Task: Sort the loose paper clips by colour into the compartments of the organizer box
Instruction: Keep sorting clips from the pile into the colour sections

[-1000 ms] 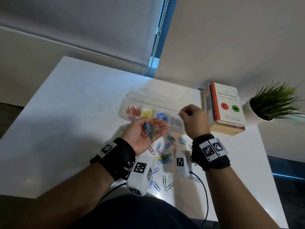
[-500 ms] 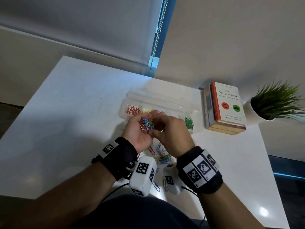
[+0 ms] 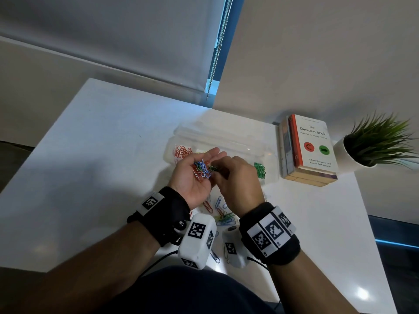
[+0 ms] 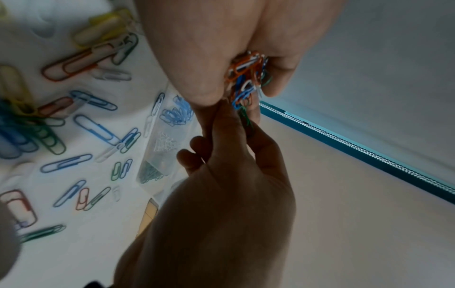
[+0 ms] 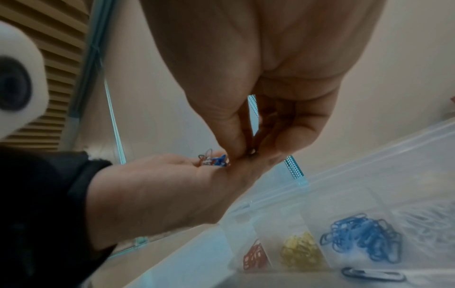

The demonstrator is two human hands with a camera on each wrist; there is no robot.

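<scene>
Nearest, loose paper clips (image 3: 223, 217) of mixed colours lie scattered on the white table (image 3: 95, 159) under the wrists. Above them the left hand (image 3: 196, 175) is cupped palm up, fingers loosely curled round a small heap of clips (image 3: 202, 168). The right hand (image 3: 238, 177) reaches into that heap, its thumb and fingertips (image 5: 236, 142) pinched together in a tight grip on a green clip (image 4: 246, 117). Beyond the hands sits the clear organizer box (image 3: 226, 141), with red, yellow, blue, white and green clips in separate compartments. Further right stand a stack of books (image 3: 310, 150) and a potted plant (image 3: 376, 141).
</scene>
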